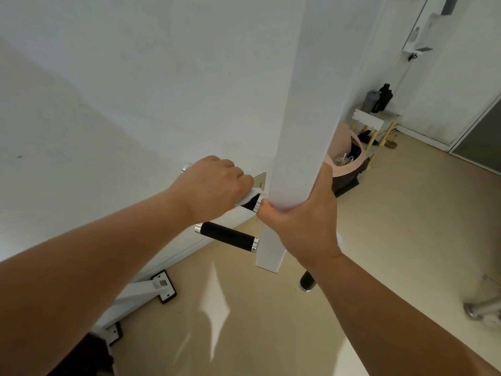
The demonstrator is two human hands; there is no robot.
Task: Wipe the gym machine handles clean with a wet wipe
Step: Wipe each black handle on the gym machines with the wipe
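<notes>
Left hand [214,188] closes around wet wipe [250,198], wrapped on the upper handle [253,204]. Right hand [301,221] grips the white post [303,131].

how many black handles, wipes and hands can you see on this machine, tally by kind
black handles: 3 (upper handle under the wipe, middle handle, lower handle)
wet wipe: 1
hands: 2 (left hand, right hand)
total: 6
</notes>
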